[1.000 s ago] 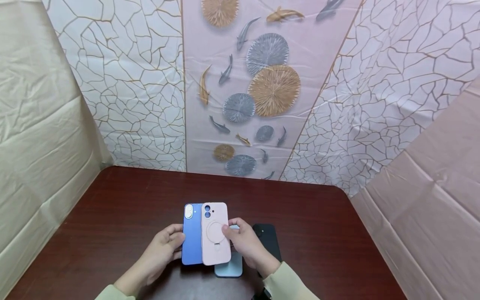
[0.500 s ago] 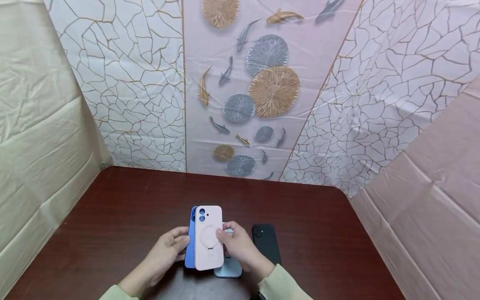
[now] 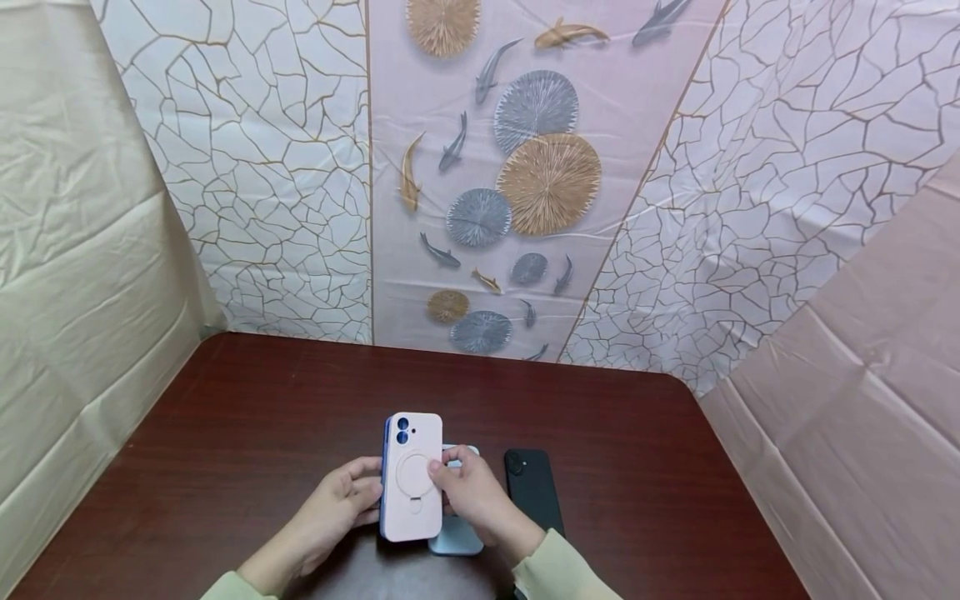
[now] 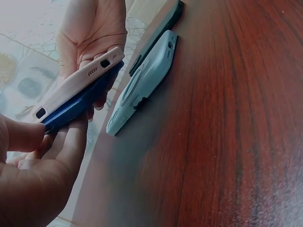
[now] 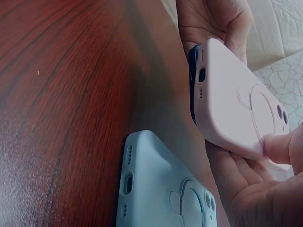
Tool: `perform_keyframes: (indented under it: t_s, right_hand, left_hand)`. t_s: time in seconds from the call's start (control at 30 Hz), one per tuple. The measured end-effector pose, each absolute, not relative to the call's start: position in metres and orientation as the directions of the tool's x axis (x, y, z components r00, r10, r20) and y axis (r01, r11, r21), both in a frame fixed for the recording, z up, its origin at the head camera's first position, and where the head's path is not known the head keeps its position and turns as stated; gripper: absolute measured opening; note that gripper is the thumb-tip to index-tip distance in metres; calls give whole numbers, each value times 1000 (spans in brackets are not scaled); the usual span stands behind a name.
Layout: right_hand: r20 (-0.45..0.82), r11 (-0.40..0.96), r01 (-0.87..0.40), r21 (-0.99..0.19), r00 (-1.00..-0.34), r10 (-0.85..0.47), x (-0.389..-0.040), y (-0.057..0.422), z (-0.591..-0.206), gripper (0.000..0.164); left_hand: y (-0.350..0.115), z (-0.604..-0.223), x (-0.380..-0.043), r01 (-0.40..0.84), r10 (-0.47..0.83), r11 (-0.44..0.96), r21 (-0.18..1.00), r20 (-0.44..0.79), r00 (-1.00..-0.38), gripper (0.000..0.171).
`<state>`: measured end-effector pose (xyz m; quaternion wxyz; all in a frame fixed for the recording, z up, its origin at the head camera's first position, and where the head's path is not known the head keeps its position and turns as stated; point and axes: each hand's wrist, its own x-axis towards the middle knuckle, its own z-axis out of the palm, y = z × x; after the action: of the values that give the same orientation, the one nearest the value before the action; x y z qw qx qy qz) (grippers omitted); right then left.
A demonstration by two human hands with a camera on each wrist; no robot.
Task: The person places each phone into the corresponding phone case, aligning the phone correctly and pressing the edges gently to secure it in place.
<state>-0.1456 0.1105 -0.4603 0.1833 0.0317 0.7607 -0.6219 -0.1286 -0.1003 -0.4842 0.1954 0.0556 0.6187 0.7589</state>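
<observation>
Held above the table are a pink phone case (image 3: 417,521) and, behind it, a blue phone (image 4: 80,102). The case has a ring on its back and two camera holes. Its outline covers nearly all of the phone in the head view; a thin blue strip shows along the left edge. My left hand (image 3: 333,507) grips the phone by that left side, thumb at the edge. With the thumb on the ring area and fingers behind, my right hand (image 3: 480,500) pinches the case's right side. In the left wrist view the phone lies against the case's open side, its lower end projecting past the case's edge.
A light blue phone case (image 5: 156,170) with a similar ring lies on the dark red table (image 3: 300,400), partly behind my right hand. Right of it lies a black phone (image 3: 536,487), its lower end hidden by my sleeve. Patterned cloth (image 3: 285,167) hangs behind the table.
The pink case has moved left over the blue phone, from side by side to almost fully overlapping. Both hands have come closer together.
</observation>
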Motion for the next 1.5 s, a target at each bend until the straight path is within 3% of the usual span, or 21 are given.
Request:
perform_keyframes:
  t_s: [0.33, 0.57, 0.87, 1.5]
  right_hand:
    - [-243, 259, 190, -947, -952, -186, -142, 110, -460, 26]
    - [-241, 250, 188, -950, -949, -202, -142, 109, -457, 23]
    - [-274, 197, 247, -949, -954, -120, -146, 111, -457, 23]
    - [-286, 109, 270, -957, -943, -169, -148, 118, -454, 34]
  left_hand:
    - [-96, -485, -129, -194, 343, -159, 968, -131, -930, 61]
    - [-94, -487, -128, -176, 306, -126, 976, -130, -943, 56]
    - [-92, -485, -127, -146, 273, -103, 984, -113, -955, 51]
    - [-94, -479, -128, -136, 357, -85, 987, -98, -929, 53]
